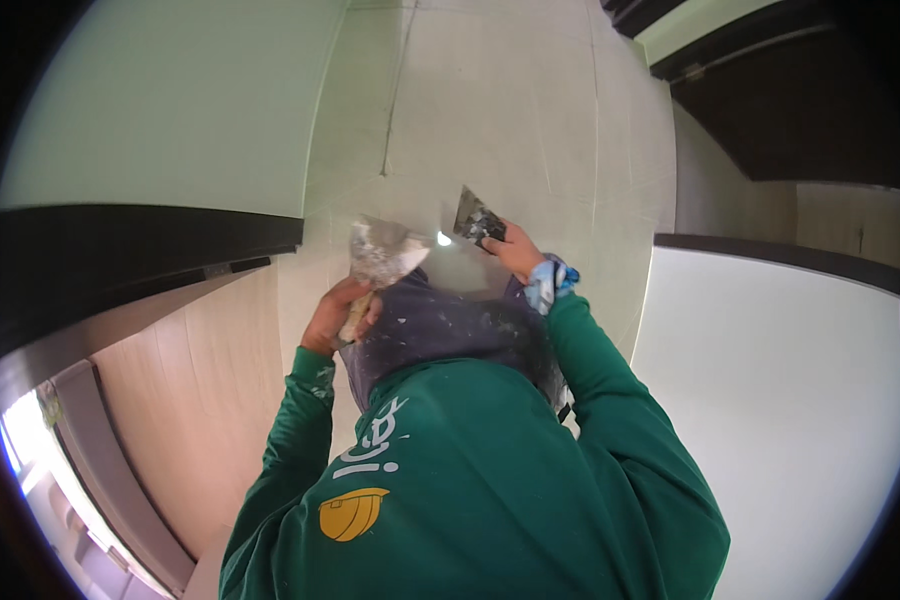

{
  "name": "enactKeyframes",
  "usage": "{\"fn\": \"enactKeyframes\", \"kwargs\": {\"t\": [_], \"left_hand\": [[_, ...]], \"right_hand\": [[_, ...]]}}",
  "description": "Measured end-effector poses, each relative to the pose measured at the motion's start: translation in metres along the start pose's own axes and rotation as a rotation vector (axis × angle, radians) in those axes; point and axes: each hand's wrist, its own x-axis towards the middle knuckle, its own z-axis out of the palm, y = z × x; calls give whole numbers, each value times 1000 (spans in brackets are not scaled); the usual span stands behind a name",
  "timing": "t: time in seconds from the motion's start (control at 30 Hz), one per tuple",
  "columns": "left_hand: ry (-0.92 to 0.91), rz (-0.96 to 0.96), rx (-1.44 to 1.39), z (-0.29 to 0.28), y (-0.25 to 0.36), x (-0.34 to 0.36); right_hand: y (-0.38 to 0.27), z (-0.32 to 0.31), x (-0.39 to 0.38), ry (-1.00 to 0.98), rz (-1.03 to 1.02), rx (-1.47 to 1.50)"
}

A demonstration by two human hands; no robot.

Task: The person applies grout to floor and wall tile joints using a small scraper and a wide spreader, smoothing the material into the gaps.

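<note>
My left hand [338, 315] is closed around the pale handle of a wide putty knife [382, 252]. Its broad blade is smeared with whitish filler and points away from me. In my right hand [515, 252] I grip a second, dark scraper [476, 217], its blade pointing up and to the left and spotted with pale residue. The two tools are held apart, in front of my knees. A blue-and-white cloth or band [552, 284] wraps my right wrist, next to the green sleeve.
Light floor tiles [490, 110] with dark joint lines stretch ahead. Dark door frames [140, 245] stand on the left, beside a pale wall [170, 110]. To the right are a dark door [800, 100] and a white wall panel [770, 400]. A bright window [40, 450] shows at lower left.
</note>
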Motion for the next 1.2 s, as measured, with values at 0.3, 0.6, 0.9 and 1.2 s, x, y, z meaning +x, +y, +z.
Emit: {"fn": "enactKeyframes", "kwargs": {"t": [0.3,0.6,0.9,1.2], "left_hand": [[-420,-9,-58,41,46,-5],[-19,648,1109,94,44,-49],[-3,961,1616,85,3,-50],[-400,50,218,70,43,-57]], "right_hand": [[-168,65,-125,39,-546,-833],[-118,56,-189,121,-172,464],[-113,95,-227,-40,-217,990],[-152,72,-222,312,-660,-417]]}}
